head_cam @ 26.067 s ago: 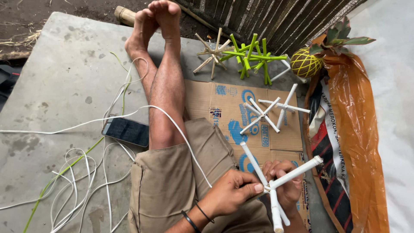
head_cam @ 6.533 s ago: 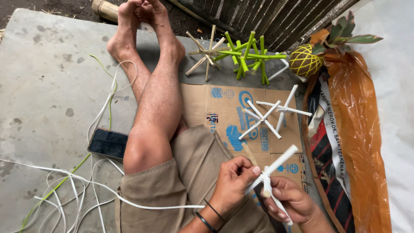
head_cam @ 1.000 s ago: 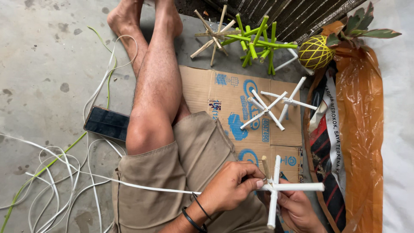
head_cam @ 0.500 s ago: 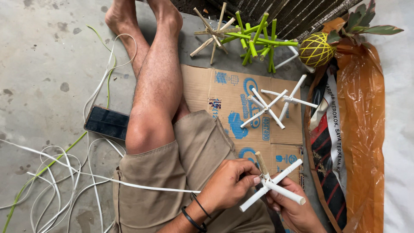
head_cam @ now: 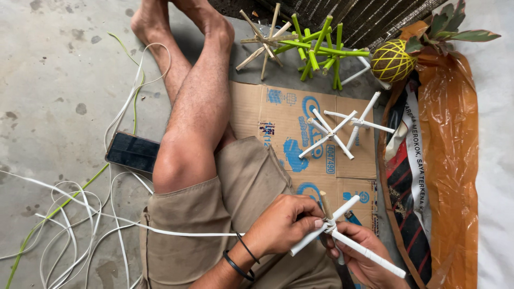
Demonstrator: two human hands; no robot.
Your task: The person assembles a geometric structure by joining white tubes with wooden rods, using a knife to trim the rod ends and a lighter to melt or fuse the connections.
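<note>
I'm sat on a stained concrete floor with my legs stretched out, and going from the left there's a tangle of loose white strips with a green one running through it, then my phone lying face up just beside my knee. One long white strip trails across my lap toward my left hand, which is curled closed, fingertips pinching right at the middle of the white stick cross where the sticks meet. My right hand is underneath it, fingers wrapped around the lower arm of the cross, so both hands are clamped on it low in the view, over the edge of the flattened cardboard box. Further up the cardboard sits a finished white stick frame, and beyond that a tan one touching a green one. Right of those is a round yellow woven ball with some leaves next to it, sitting at the top of an orange plastic bag.
</note>
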